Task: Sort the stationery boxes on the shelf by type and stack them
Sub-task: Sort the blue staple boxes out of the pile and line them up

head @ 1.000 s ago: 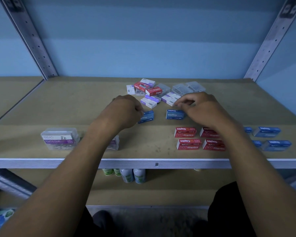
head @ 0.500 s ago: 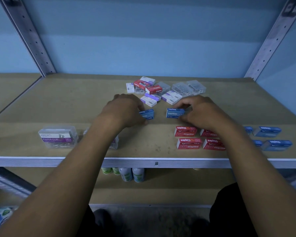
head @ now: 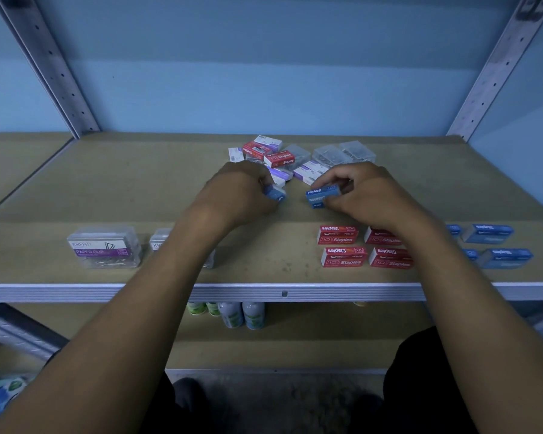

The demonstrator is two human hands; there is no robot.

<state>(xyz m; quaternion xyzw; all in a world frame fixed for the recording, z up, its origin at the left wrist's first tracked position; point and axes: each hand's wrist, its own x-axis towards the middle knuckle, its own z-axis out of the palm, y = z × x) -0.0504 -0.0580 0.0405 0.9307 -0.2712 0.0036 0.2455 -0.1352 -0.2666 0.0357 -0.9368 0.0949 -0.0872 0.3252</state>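
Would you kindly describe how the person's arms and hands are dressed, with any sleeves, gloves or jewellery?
Both forearms are bare up to the frame edge: no sleeves show. The left hand and right hand wear no gloves, and no rings, watch or bracelets are visible. Dark clothing shows below, between the arms.

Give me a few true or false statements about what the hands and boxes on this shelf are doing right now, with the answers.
1. Each hand holds a blue staple box. True: the left hand grips one blue box, the right hand another.
2. The red staple boxes near the front edge sit in one single row. False: four show, in two rows of two.
3. The paper clip box is on the right. False: it is at front left.
4. Bottles stand on the lower shelf. True.
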